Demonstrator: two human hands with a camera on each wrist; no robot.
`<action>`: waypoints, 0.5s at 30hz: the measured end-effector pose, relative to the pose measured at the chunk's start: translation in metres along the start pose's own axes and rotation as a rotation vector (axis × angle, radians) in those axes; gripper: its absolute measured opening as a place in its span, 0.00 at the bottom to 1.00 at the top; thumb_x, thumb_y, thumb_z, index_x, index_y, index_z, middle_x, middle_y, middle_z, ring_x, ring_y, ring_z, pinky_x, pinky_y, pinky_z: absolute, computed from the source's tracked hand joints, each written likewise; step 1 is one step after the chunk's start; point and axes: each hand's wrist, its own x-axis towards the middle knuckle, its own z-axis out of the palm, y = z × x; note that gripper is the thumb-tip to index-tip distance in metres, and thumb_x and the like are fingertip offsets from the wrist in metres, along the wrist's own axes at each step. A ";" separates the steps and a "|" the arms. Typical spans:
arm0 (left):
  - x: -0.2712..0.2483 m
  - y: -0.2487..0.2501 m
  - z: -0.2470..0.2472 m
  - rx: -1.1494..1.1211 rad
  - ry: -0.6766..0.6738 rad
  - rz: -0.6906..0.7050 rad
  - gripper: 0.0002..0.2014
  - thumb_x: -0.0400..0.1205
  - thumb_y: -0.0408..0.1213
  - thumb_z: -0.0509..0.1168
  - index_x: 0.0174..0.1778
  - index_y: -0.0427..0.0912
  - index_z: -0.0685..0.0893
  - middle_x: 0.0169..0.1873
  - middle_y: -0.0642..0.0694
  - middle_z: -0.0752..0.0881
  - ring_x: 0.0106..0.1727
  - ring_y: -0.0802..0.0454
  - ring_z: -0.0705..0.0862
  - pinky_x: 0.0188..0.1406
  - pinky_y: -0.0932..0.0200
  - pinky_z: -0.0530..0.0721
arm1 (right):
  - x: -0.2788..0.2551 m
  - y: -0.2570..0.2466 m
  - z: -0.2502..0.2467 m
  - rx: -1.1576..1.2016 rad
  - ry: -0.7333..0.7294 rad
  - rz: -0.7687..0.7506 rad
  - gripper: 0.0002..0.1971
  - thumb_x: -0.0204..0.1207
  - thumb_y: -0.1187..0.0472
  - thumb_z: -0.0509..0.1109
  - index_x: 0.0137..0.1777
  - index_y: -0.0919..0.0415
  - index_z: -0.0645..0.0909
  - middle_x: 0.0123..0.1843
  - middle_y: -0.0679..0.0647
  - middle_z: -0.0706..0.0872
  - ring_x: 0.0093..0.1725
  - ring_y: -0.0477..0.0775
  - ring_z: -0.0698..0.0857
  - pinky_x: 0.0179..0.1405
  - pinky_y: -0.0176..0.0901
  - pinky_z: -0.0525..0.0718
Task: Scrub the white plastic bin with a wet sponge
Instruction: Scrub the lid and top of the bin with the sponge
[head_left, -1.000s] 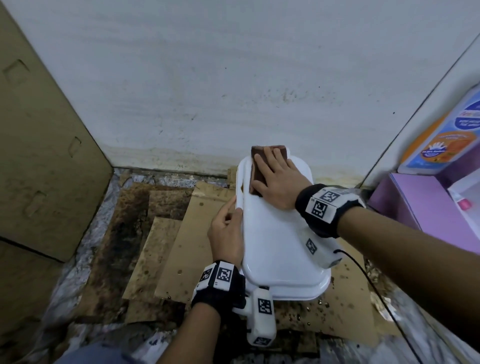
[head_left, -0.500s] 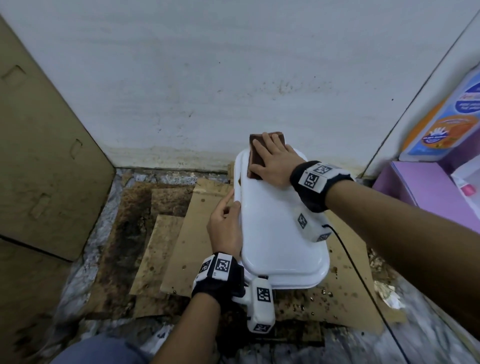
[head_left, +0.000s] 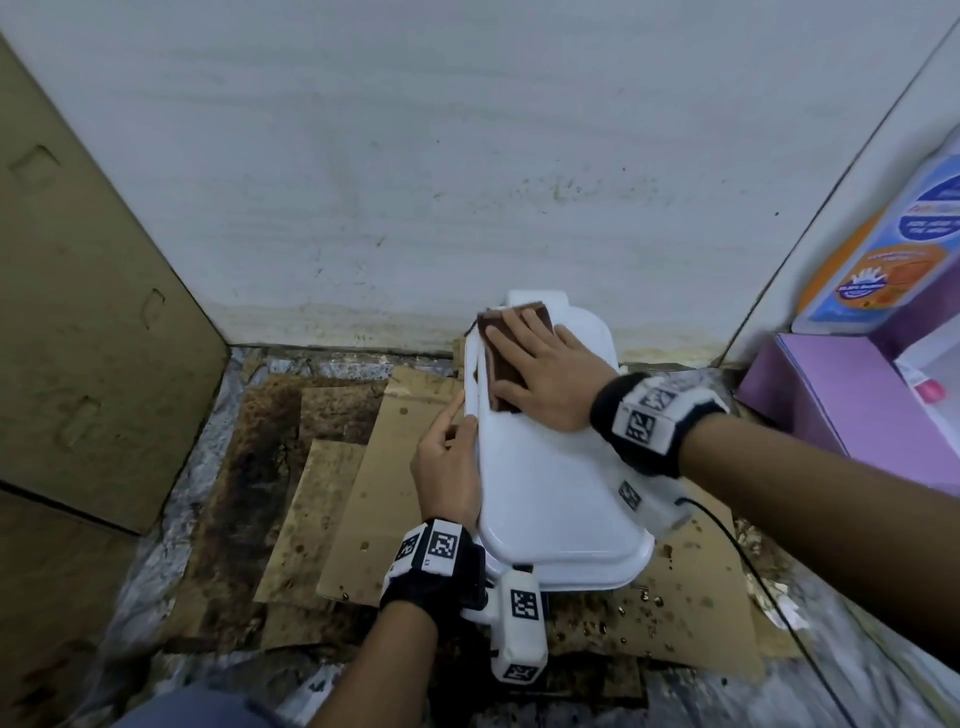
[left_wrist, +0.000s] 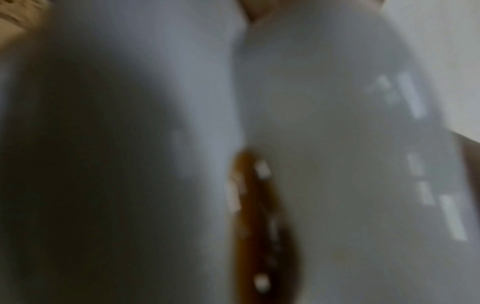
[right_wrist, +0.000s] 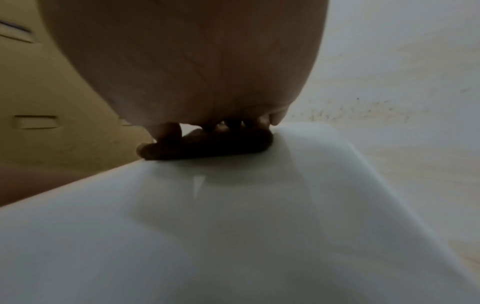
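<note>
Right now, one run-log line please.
right hand presses sponge flat on bin | left hand steadies bin's side

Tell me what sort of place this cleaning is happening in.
Probably a floor corner of a utility or storage room. Stained cardboard sheets cover a marbled floor below a scuffed white wall, and a detergent-style container stands on a purple box beside the white bin.

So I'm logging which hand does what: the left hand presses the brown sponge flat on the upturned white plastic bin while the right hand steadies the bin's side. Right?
Not quite: the hands are swapped. In the head view the right hand presses the brown rectangular sponge flat on the upturned white plastic bin, while the left hand steadies the bin's side.
</note>
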 end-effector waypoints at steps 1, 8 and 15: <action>0.000 -0.001 0.000 0.000 -0.005 -0.002 0.16 0.85 0.39 0.64 0.68 0.52 0.86 0.58 0.55 0.88 0.52 0.61 0.85 0.47 0.64 0.82 | 0.013 0.003 -0.006 -0.005 -0.012 0.021 0.34 0.85 0.40 0.48 0.85 0.49 0.39 0.87 0.52 0.35 0.86 0.54 0.37 0.84 0.57 0.41; 0.006 -0.004 0.000 -0.017 0.003 -0.024 0.15 0.85 0.36 0.65 0.66 0.50 0.87 0.48 0.64 0.88 0.44 0.71 0.85 0.41 0.71 0.82 | 0.016 -0.007 -0.002 -0.031 0.011 0.009 0.33 0.86 0.42 0.45 0.86 0.52 0.39 0.87 0.55 0.35 0.86 0.56 0.36 0.84 0.55 0.41; 0.003 -0.001 -0.001 -0.005 0.005 -0.015 0.16 0.84 0.39 0.65 0.68 0.50 0.86 0.62 0.53 0.88 0.62 0.53 0.85 0.66 0.48 0.84 | -0.022 -0.015 0.021 -0.051 0.021 -0.092 0.41 0.72 0.33 0.29 0.85 0.48 0.37 0.86 0.51 0.33 0.85 0.52 0.33 0.84 0.56 0.41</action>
